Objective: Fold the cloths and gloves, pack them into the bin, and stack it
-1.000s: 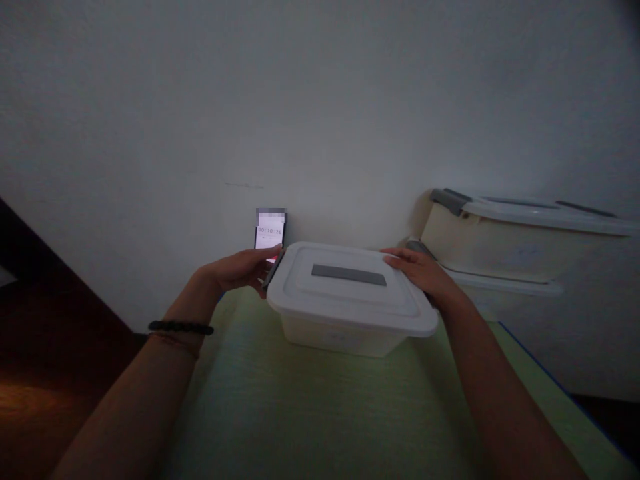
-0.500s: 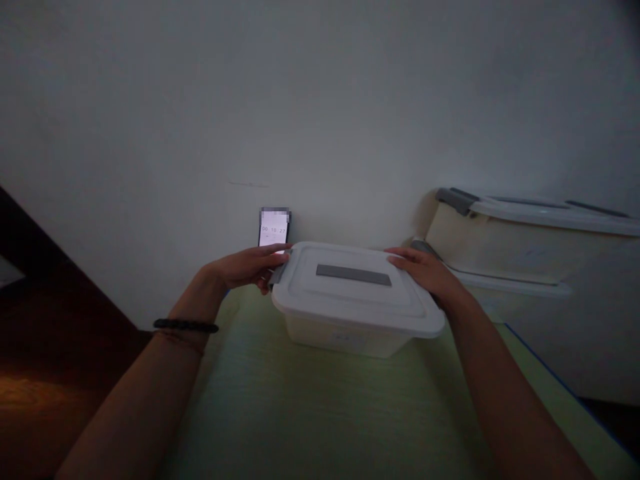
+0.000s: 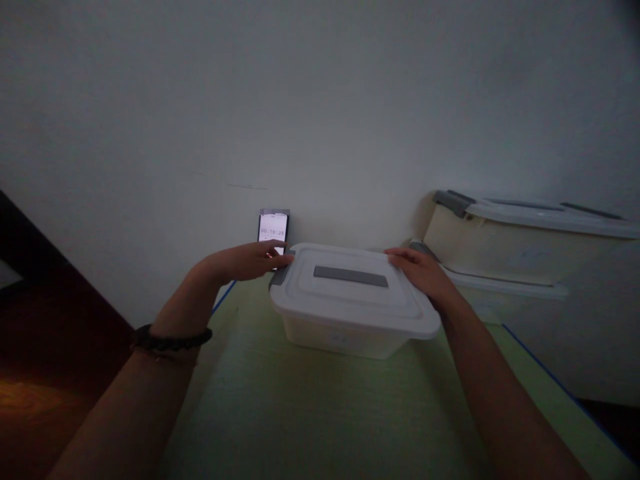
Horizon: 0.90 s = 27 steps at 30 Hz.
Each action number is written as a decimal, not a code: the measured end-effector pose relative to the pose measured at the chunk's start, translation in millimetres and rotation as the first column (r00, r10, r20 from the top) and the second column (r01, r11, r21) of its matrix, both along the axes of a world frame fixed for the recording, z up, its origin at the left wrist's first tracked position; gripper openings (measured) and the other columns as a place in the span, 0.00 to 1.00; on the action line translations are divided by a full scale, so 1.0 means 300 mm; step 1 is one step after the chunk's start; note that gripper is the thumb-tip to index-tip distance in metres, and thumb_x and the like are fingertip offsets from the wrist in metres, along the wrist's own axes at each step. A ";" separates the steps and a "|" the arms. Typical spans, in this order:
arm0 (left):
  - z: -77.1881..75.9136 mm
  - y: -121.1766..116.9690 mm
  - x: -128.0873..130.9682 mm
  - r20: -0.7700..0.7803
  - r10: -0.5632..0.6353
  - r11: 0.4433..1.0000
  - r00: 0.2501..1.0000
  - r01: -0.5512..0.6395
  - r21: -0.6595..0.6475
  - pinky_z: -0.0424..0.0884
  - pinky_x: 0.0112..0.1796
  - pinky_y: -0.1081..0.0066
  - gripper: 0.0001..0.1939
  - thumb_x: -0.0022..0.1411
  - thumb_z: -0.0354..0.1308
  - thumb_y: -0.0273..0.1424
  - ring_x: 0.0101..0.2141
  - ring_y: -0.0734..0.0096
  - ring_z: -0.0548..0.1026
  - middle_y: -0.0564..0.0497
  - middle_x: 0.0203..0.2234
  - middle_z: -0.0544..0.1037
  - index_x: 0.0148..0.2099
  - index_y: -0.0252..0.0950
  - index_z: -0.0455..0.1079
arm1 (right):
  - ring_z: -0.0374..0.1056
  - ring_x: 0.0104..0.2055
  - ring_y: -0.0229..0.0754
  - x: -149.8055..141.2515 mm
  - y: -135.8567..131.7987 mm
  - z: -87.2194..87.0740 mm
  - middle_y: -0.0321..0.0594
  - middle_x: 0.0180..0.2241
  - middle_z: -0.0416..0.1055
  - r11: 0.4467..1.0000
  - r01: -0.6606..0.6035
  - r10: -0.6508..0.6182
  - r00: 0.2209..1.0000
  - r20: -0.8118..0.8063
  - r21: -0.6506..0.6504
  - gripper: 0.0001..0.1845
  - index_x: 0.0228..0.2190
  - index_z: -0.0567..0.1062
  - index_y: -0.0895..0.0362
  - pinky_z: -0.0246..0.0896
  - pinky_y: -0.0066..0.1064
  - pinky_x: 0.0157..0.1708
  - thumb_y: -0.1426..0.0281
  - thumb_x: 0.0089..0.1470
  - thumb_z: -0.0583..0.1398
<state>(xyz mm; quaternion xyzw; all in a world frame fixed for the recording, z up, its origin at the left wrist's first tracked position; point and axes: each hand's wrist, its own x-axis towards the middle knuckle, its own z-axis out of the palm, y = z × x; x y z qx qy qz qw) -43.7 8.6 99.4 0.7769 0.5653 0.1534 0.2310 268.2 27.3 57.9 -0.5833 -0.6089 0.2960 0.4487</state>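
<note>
A storage box [image 3: 345,339] with a white lid [image 3: 350,310] stands on the green tabletop in front of me. A grey handle strip [image 3: 351,276] lies flat across the lid. At the box's left end, my left hand [image 3: 253,260] is open, fingers stretched and apart, with fingertips touching the lid's corner by the grey latch [image 3: 281,272]. My right hand [image 3: 420,272] grips the lid's right edge. Its fingertips rest on the far right corner, and the palm hides the latch side there.
A phone [image 3: 273,230] showing a running timer leans on the wall behind my left hand. Two more lidded boxes are stacked at the right, the upper box [image 3: 500,247] resting on the lower lid [image 3: 510,283]. The green table [image 3: 320,413] has blue edging and meets the wall.
My left fingers have come up from below the left latch and straightened, and the latch now shows more fully. My right hand stays on the lid's edge.
</note>
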 end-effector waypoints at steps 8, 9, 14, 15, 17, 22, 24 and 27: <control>-0.004 -0.079 0.182 -0.332 -0.202 0.912 0.921 0.300 0.279 0.49 0.54 0.60 0.31 0.60 0.35 0.50 0.57 0.61 0.53 0.46 0.58 0.56 0.59 0.39 0.51 | 0.66 0.34 0.39 -0.119 -0.021 -0.012 0.40 0.35 0.72 0.994 -0.105 0.105 0.988 -0.115 0.004 0.16 0.38 0.72 0.56 0.61 0.31 0.33 0.63 0.48 0.54; -0.015 -0.078 0.193 -0.351 -0.195 0.909 0.916 0.303 0.287 0.48 0.54 0.60 0.31 0.60 0.34 0.50 0.57 0.60 0.53 0.45 0.58 0.56 0.59 0.39 0.51 | 0.66 0.34 0.39 -0.116 -0.027 -0.010 0.40 0.35 0.72 0.986 -0.162 0.158 0.981 -0.112 -0.030 0.17 0.40 0.71 0.56 0.61 0.31 0.34 0.62 0.49 0.54; -0.038 -0.060 0.194 -0.353 -0.158 0.907 0.922 0.277 0.318 0.49 0.54 0.59 0.30 0.61 0.33 0.49 0.56 0.60 0.55 0.46 0.56 0.59 0.58 0.39 0.54 | 0.66 0.40 0.39 -0.022 -0.056 0.024 0.41 0.42 0.70 0.880 -0.418 0.392 0.907 -0.151 -0.225 0.21 0.46 0.68 0.55 0.62 0.32 0.40 0.61 0.51 0.54; -0.039 -0.056 0.191 -0.344 -0.155 0.907 0.926 0.272 0.321 0.50 0.54 0.59 0.30 0.61 0.34 0.49 0.55 0.60 0.56 0.45 0.56 0.59 0.58 0.39 0.54 | 0.67 0.39 0.39 0.000 -0.063 0.035 0.42 0.41 0.70 0.842 -0.475 0.450 0.880 -0.153 -0.256 0.20 0.45 0.68 0.56 0.63 0.31 0.38 0.61 0.51 0.54; -0.040 -0.049 0.184 -0.320 -0.153 0.905 0.935 0.263 0.335 0.52 0.53 0.59 0.29 0.60 0.36 0.49 0.54 0.60 0.58 0.45 0.55 0.61 0.57 0.38 0.56 | 0.69 0.33 0.37 0.034 -0.078 0.059 0.42 0.37 0.72 0.770 -0.555 0.548 0.828 -0.121 -0.314 0.20 0.45 0.69 0.57 0.65 0.30 0.34 0.62 0.52 0.54; -0.043 -0.041 0.176 -0.270 -0.211 0.885 0.940 0.301 0.355 0.51 0.52 0.57 0.25 0.59 0.40 0.47 0.53 0.59 0.59 0.46 0.52 0.64 0.53 0.41 0.61 | 0.69 0.23 0.34 0.050 -0.106 0.100 0.37 0.26 0.74 0.712 -0.546 0.599 0.800 -0.025 -0.441 0.23 0.49 0.65 0.57 0.66 0.27 0.27 0.65 0.51 0.56; -0.040 -0.041 0.176 -0.265 -0.230 0.884 0.936 0.315 0.345 0.51 0.52 0.57 0.23 0.59 0.42 0.46 0.53 0.60 0.59 0.47 0.52 0.65 0.52 0.43 0.63 | 0.69 0.23 0.34 0.045 -0.108 0.103 0.37 0.25 0.74 0.717 -0.540 0.602 0.798 0.002 -0.440 0.22 0.49 0.65 0.57 0.65 0.27 0.26 0.66 0.51 0.56; -0.034 -0.043 0.176 -0.257 -0.238 0.888 0.937 0.317 0.332 0.52 0.52 0.58 0.22 0.59 0.43 0.45 0.53 0.61 0.60 0.48 0.52 0.66 0.51 0.43 0.64 | 0.69 0.23 0.33 0.047 -0.101 0.099 0.37 0.25 0.73 0.737 -0.544 0.603 0.798 0.026 -0.401 0.19 0.46 0.68 0.58 0.64 0.26 0.26 0.65 0.52 0.54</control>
